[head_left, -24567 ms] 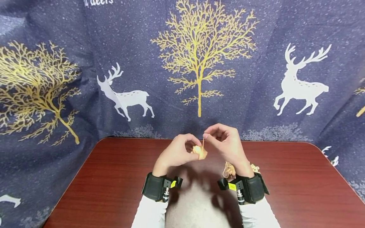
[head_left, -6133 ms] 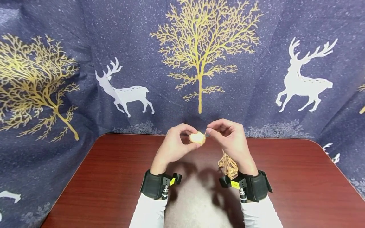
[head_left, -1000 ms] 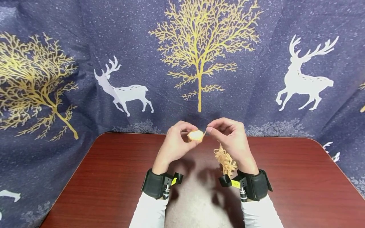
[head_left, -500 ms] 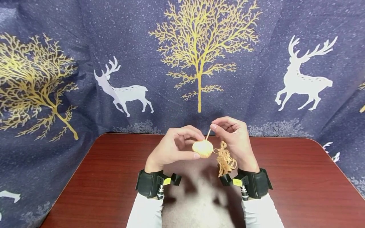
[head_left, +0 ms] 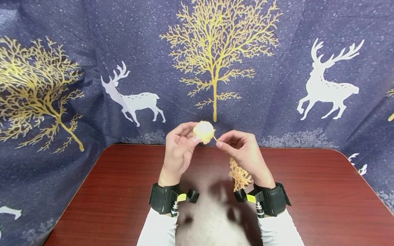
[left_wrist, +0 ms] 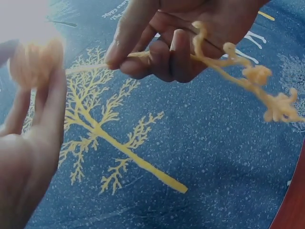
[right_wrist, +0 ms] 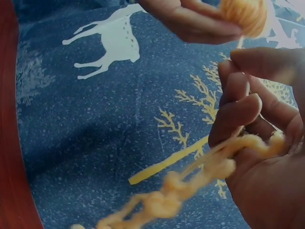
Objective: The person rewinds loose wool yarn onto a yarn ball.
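Note:
A small ball of pale orange yarn (head_left: 204, 132) is gripped between the fingers and thumb of my left hand (head_left: 176, 150), raised above the far table edge. Its lit side looks nearly white in the head view. From the ball a short taut strand (left_wrist: 86, 68) runs to my right hand (head_left: 246, 152), which pinches it between thumb and index finger. The other fingers of that hand are curled, and the strand passes through them in the right wrist view. Below the right palm dangles a tangled, knotted bunch of the same yarn (head_left: 240, 176), partly hidden by the hand.
A reddish-brown table (head_left: 123, 184) lies under both forearms, with a bright glare patch at its near middle. Behind its far edge hangs a dark blue cloth (head_left: 191, 95) printed with gold trees and white deer.
Over the last second the ball dips, then rises higher and left as my left hand turns. My right hand shifts slightly left and down. The tangle hung farther right and partly hidden 24.6 seconds ago.

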Available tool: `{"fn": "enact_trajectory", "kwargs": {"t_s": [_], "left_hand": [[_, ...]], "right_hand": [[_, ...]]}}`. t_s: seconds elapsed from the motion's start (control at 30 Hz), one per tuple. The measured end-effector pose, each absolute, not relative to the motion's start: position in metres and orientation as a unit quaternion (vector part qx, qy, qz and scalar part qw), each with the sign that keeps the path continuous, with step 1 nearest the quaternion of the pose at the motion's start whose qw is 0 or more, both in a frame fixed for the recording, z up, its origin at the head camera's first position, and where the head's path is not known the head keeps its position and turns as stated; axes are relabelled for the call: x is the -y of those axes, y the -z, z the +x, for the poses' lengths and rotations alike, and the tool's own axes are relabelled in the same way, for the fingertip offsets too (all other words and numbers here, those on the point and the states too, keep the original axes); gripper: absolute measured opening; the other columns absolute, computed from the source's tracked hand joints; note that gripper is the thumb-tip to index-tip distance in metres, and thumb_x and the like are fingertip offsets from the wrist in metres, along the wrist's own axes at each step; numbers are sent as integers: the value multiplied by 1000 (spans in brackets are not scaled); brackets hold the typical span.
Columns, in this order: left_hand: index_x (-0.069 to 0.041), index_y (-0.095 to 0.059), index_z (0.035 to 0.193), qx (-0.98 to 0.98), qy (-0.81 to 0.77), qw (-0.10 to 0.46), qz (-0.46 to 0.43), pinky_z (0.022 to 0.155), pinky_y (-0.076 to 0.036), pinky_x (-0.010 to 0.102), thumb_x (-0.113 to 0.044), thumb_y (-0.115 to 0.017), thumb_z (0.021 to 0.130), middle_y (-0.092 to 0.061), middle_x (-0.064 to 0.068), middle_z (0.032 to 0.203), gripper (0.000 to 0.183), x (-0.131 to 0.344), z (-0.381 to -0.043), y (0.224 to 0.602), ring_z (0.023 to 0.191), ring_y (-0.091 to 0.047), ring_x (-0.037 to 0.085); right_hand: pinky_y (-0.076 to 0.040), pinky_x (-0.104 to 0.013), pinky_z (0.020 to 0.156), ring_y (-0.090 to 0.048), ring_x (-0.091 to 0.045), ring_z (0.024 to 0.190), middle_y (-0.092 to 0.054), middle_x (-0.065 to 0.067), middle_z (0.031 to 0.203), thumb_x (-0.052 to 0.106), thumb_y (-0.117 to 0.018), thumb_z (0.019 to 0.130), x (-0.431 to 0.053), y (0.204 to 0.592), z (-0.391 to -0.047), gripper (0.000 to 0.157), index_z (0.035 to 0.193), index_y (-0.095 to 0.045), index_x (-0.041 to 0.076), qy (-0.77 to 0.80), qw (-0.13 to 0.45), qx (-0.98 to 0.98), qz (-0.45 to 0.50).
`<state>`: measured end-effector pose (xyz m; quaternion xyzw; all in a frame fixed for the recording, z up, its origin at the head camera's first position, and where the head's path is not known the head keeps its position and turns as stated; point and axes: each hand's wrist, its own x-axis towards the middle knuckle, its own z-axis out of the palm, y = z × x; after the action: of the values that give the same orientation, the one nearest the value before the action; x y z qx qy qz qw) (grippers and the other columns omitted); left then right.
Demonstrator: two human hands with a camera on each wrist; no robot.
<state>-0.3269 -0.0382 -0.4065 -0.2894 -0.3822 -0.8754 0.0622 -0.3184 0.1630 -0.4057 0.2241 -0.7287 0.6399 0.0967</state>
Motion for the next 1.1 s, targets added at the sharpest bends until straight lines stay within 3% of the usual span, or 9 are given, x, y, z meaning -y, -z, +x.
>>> {"fn": "enact_trajectory", "kwargs": {"t_s": [0.2, 0.33, 0.53, 0.7, 0.87, 0.97, 1.1], "left_hand": [[3, -71, 105, 459, 850, 179, -188, 83, -60, 31, 18, -69, 78, -71, 12, 103, 31, 33, -332, 407, 94, -69, 19], [8, -69, 108, 598, 742, 260, -156, 86, -60, 34, 10, -80, 75, -69, 15, 105, 35, 32, -333, 411, 93, -67, 20], [0, -72, 105, 736, 593, 280, -168, 85, -60, 37, -3, -85, 75, -64, 11, 107, 33, 35, -333, 418, 97, -64, 23], [-1, -72, 102, 779, 545, 213, -225, 86, -59, 33, 2, -83, 71, -65, 10, 105, 33, 40, -334, 421, 98, -64, 22], [-1, -72, 101, 758, 553, 63, -340, 86, -59, 32, 5, -85, 72, -67, 7, 101, 33, 45, -331, 420, 93, -64, 19], [0, -71, 105, 702, 584, -23, -408, 89, -59, 38, 6, -84, 75, -66, 10, 106, 33, 47, -329, 418, 96, -64, 20], [6, -67, 110, 608, 644, -71, -459, 94, -57, 47, 14, -80, 76, -62, 17, 113, 37, 47, -325, 413, 103, -63, 23]], "right_hand": [[-50, -24, 55, -60, -14, 65, -70, -6, 83, 3, -77, 88, -161, 402, -313, 6, 93, -74, 6, -606, 98, 752, 239], [-51, -23, 56, -61, -13, 66, -71, -6, 84, 3, -76, 88, -162, 400, -311, 6, 93, -74, 5, -611, 108, 749, 231], [-52, -23, 54, -60, -14, 62, -70, -7, 79, -3, -74, 87, -169, 400, -312, 6, 94, -73, -4, -666, 129, 703, 213], [-47, -20, 50, -54, -11, 56, -66, -5, 71, -12, -68, 88, -171, 400, -314, 8, 92, -71, -7, -767, 129, 592, 211], [-41, -18, 51, -51, -11, 57, -66, -3, 70, -14, -64, 90, -172, 400, -315, 17, 90, -73, 1, -817, 130, 526, 199], [-42, -18, 52, -50, -11, 57, -67, -4, 72, -12, -66, 90, -174, 400, -316, 16, 90, -73, 2, -822, 138, 521, 184], [-41, -18, 50, -48, -10, 55, -65, -3, 70, -10, -68, 90, -173, 402, -319, 13, 91, -74, 2, -819, 144, 531, 166]]}}
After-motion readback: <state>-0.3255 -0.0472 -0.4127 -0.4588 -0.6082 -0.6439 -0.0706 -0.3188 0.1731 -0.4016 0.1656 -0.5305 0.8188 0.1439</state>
